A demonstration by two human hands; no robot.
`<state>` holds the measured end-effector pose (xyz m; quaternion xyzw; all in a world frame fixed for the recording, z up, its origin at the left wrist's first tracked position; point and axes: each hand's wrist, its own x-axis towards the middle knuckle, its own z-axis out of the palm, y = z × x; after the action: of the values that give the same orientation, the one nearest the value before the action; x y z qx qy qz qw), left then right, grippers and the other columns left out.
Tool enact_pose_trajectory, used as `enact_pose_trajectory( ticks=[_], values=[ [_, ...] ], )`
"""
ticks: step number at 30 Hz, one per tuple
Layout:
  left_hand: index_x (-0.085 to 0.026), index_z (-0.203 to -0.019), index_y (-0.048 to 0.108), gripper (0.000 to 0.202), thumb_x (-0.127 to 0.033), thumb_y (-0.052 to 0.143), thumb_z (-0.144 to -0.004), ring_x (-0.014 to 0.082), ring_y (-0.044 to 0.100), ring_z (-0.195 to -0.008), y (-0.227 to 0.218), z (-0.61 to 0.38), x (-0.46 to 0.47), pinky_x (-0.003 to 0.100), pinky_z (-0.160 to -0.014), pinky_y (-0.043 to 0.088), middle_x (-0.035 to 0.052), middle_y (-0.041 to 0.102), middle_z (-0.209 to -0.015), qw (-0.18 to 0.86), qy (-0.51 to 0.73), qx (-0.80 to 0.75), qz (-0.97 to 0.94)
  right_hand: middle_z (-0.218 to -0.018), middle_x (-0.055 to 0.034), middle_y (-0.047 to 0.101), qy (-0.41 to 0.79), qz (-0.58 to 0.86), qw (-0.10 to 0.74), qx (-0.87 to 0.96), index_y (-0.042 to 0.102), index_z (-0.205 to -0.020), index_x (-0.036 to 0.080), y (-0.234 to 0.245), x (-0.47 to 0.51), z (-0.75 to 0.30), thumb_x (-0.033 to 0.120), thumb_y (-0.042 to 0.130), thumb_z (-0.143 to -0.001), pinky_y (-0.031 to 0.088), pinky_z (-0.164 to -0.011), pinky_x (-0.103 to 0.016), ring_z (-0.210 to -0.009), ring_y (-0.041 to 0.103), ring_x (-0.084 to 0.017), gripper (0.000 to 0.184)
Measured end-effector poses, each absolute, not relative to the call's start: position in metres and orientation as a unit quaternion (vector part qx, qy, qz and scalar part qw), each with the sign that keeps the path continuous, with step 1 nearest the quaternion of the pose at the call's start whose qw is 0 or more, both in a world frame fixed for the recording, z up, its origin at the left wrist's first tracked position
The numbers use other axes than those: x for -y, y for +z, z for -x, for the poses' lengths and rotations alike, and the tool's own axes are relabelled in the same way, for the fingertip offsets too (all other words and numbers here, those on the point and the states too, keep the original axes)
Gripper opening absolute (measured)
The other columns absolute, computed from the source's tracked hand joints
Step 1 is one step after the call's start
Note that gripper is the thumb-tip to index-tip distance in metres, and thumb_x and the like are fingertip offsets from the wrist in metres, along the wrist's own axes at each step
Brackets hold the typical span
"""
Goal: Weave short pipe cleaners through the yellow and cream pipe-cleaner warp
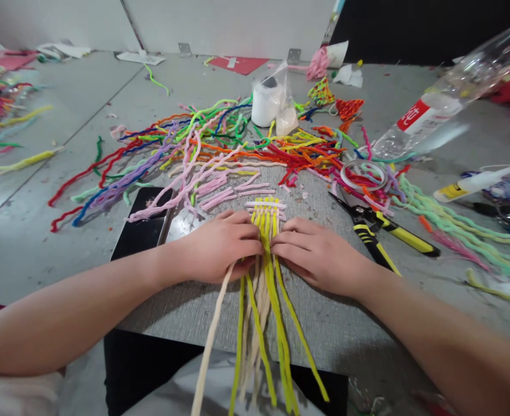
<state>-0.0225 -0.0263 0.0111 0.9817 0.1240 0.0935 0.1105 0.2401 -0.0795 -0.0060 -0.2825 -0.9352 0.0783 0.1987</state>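
In front of me lies a small weave of fuzzy pipe cleaners, with yellow pipe cleaners (269, 283) and cream ones hanging down over the table edge. Pink pipe cleaners (266, 205) cross it at the top. My left hand (224, 245) is closed at the left side of the weave, and a long cream pipe cleaner (214, 323) runs down from under its fingers. My right hand (318, 251) presses curled fingers on the right edge of the strands. Both thumbs and the fingertips' exact hold are partly hidden.
Loose coloured pipe cleaners (129, 153) spread behind the hands. Yellow-black pliers (379, 228), a tape roll (363, 174) and a plastic bottle (428, 118) lie right. A dark phone (140, 222) is left; a white spool (264, 104) stands behind. A glue bottle (463, 184) lies far right.
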Motion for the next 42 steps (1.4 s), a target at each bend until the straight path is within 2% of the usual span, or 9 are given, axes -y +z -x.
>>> enact_pose_trajectory(
  ticks=[6,12,18,24,30,35,39,42],
  values=[
    [-0.019,-0.103,0.074,0.012,-0.024,0.067,-0.094,0.0257,0.057,-0.097,0.01,0.023,0.026,0.041,-0.093,0.05,0.0082,0.07,-0.097,0.108,0.086,-0.143,-0.98,-0.107,-0.0125,0.076,0.081,0.293,0.205,0.93,0.075,-0.105,0.018,-0.006,0.079,-0.239,0.019,0.051,-0.106,0.057,-0.095,-0.046,-0.102,0.064,-0.027,0.023],
    [-0.021,-0.107,0.076,0.017,-0.021,0.066,-0.094,0.0273,0.055,-0.1,0.011,0.025,0.026,0.044,-0.095,0.049,0.0088,0.068,-0.101,0.116,0.071,-0.134,-0.982,-0.116,-0.0129,0.077,0.095,0.271,0.2,0.937,0.074,-0.117,0.016,-0.005,0.079,-0.239,0.014,0.051,-0.103,0.055,-0.103,-0.049,-0.112,0.063,-0.029,0.028],
    [-0.025,-0.116,0.077,0.028,-0.018,0.063,-0.093,0.0275,0.051,-0.096,0.011,0.025,0.027,0.043,-0.089,0.048,0.0089,0.067,-0.103,0.121,0.075,-0.114,-0.983,-0.114,-0.0116,0.078,0.049,0.275,0.153,0.948,0.075,-0.117,0.017,-0.006,0.074,-0.245,0.012,0.051,-0.105,0.053,-0.097,-0.048,-0.117,0.059,-0.031,0.028],
    [-0.023,-0.1,0.076,0.017,-0.016,0.063,-0.091,0.0266,0.049,-0.093,0.008,0.021,0.029,0.041,-0.087,0.047,0.0085,0.065,-0.097,0.123,0.087,-0.106,-0.983,-0.108,-0.0077,0.078,-0.003,0.262,0.127,0.957,0.075,-0.111,0.021,-0.006,0.066,-0.246,0.016,0.056,-0.107,0.047,-0.093,-0.043,-0.113,0.059,-0.028,0.02],
    [-0.019,-0.091,0.07,0.011,-0.014,0.061,-0.088,0.0289,0.049,-0.095,0.012,0.017,0.033,0.043,-0.085,0.049,0.011,0.061,-0.098,0.108,0.081,-0.112,-0.984,-0.106,-0.0118,0.069,-0.047,0.27,0.114,0.955,0.071,-0.102,0.018,-0.01,0.067,-0.243,0.017,0.057,-0.105,0.047,-0.09,-0.041,-0.103,0.055,-0.028,0.015],
    [-0.017,-0.092,0.068,0.008,-0.016,0.062,-0.087,0.0292,0.05,-0.099,0.013,0.017,0.034,0.043,-0.09,0.051,0.013,0.062,-0.104,0.123,0.107,-0.125,-0.979,-0.102,-0.0128,0.067,0.004,0.271,0.181,0.945,0.068,-0.099,0.016,-0.007,0.071,-0.242,0.016,0.054,-0.1,0.048,-0.091,-0.042,-0.1,0.053,-0.029,0.014],
    [-0.019,-0.097,0.066,0.006,-0.021,0.061,-0.095,0.0289,0.054,-0.11,0.014,0.019,0.031,0.044,-0.101,0.05,0.0134,0.066,-0.115,0.154,0.132,-0.102,-0.974,-0.094,-0.0088,0.07,0.011,0.252,0.264,0.931,0.065,-0.102,0.017,-0.002,0.078,-0.239,0.017,0.051,-0.102,0.046,-0.089,-0.041,-0.095,0.054,-0.026,0.014],
    [-0.019,-0.1,0.066,0.011,-0.025,0.057,-0.101,0.0281,0.057,-0.112,0.016,0.019,0.029,0.044,-0.104,0.048,0.0116,0.071,-0.114,0.164,0.146,-0.085,-0.972,-0.087,-0.0055,0.072,-0.005,0.237,0.308,0.921,0.064,-0.103,0.02,0.001,0.082,-0.238,0.018,0.051,-0.104,0.045,-0.09,-0.042,-0.095,0.057,-0.026,0.013]
  ],
)
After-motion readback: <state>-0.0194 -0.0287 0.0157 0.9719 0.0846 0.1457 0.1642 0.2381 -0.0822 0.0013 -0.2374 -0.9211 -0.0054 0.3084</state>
